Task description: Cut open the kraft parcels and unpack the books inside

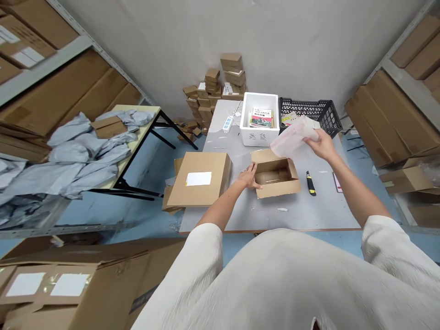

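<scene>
A small open cardboard box (275,189) with raised flaps stands on the grey table (220,142), and nothing shows inside it. My left hand (249,177) grips its left end, the thumb at the near flap and the fingers at the far side. Up to the right, my right hand (320,144) pinches a thin, translucent whitish plastic bag (292,137). The bag hangs over the back right of the box. To the right of the box lies a black and yellow box cutter (310,183).
A closed carton (195,178) sits left of the box. Behind stand a white foam box (260,136) with books and a black crate (323,110). A power strip (227,124) lies back left; a flat pink-edged item (337,182) lies right.
</scene>
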`<state>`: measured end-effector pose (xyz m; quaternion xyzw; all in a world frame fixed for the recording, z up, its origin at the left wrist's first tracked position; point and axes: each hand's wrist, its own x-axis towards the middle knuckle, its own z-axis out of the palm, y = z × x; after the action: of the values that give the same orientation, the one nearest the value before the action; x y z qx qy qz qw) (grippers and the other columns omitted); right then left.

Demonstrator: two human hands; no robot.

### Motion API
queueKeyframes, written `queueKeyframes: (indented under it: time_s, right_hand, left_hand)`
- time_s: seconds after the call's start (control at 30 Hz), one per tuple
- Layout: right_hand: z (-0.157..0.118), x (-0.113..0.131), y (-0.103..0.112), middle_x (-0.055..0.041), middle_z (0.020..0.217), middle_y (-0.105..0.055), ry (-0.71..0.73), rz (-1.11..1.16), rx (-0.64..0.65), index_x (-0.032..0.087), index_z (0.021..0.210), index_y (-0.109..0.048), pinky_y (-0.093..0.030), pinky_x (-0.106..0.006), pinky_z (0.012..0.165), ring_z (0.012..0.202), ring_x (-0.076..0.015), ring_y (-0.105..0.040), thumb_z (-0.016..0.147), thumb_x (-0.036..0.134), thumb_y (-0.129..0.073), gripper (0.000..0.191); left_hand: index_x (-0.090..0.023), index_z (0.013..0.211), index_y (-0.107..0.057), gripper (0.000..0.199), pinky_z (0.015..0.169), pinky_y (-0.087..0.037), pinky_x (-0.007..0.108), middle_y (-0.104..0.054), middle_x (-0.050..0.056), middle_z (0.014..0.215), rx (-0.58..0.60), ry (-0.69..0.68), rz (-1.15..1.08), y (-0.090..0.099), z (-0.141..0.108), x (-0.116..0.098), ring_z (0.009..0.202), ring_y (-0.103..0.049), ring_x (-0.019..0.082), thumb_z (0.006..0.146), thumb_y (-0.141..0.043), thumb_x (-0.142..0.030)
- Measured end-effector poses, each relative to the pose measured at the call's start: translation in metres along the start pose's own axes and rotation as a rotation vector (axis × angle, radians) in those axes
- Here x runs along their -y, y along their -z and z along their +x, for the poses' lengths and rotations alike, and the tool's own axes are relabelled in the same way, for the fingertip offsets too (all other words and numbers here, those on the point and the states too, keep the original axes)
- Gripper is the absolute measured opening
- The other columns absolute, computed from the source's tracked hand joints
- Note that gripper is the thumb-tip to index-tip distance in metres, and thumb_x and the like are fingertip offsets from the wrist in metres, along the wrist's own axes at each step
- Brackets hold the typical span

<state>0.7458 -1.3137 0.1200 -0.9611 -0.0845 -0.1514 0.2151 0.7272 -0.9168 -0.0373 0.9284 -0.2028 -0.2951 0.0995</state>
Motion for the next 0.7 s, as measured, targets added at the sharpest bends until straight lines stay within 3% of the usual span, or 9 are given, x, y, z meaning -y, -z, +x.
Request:
queueKeyframes:
  time_s: [0.2, 0.3, 0.43, 0.57, 0.7]
  right_hand:
    - [-0.015, -0.037, 0.036, -0.0100, 0.106, -0.076, -0.084, 0.178, -0.042, 0.023, 0.108, -0.076, -0.060, -0.052, 0.097, 0.103, -0.0343, -0.070, 0.087, 0.086, -0.075, 0.066]
    - [-0.035, -0.049, 0.045, -0.0109, 0.105, -0.079, -0.143, 0.261, 0.073, 0.023, 0.106, -0.078, -0.063, -0.053, 0.094, 0.101, -0.0346, -0.073, 0.077, 0.091, -0.080, 0.074]
    - [-0.064, -0.062, 0.048, -0.0118, 0.105, -0.083, -0.261, 0.448, 0.334, 0.019, 0.107, -0.080, -0.066, -0.050, 0.086, 0.096, -0.0329, -0.076, 0.069, 0.093, -0.084, 0.083]
    - [-0.097, -0.077, 0.031, -0.0126, 0.098, -0.084, -0.419, 0.560, 0.570, 0.015, 0.103, -0.082, -0.068, -0.044, 0.083, 0.091, -0.0312, -0.079, 0.063, 0.085, -0.092, 0.081]
    - [-0.143, -0.090, -0.022, -0.0100, 0.105, -0.086, -0.575, 0.660, 0.645, 0.017, 0.106, -0.085, -0.068, -0.041, 0.087, 0.100, -0.0324, -0.080, 0.058, 0.072, -0.101, 0.075]
  left_hand:
    - [-0.030, 0.180, 0.019, 0.168, 0.124, -0.045, 0.058, 0.018, 0.021, 0.188, 0.001, 0.050, -0.009, 0.012, 0.006, 0.001, 0.167, -0.034, 0.052, 0.063, -0.081, -0.096]
    - [-0.032, 0.180, 0.018, 0.166, 0.124, -0.046, 0.057, 0.022, 0.017, 0.188, 0.026, 0.065, 0.011, 0.015, 0.009, 0.001, 0.167, -0.033, 0.052, 0.064, -0.083, -0.092]
    - [-0.034, 0.180, 0.019, 0.162, 0.123, -0.048, 0.056, 0.025, 0.015, 0.188, 0.035, 0.071, 0.030, 0.018, 0.010, 0.001, 0.165, -0.038, 0.052, 0.068, -0.083, -0.089]
    - [-0.032, 0.180, 0.019, 0.153, 0.122, -0.048, 0.055, 0.021, 0.014, 0.189, -0.012, 0.082, 0.033, 0.021, 0.010, 0.003, 0.160, -0.045, 0.051, 0.076, -0.075, -0.091]
    - [-0.027, 0.184, 0.005, 0.139, 0.122, -0.047, 0.054, 0.015, 0.014, 0.191, -0.100, 0.110, 0.004, 0.015, 0.011, 0.005, 0.159, -0.045, 0.051, 0.083, -0.070, -0.088]
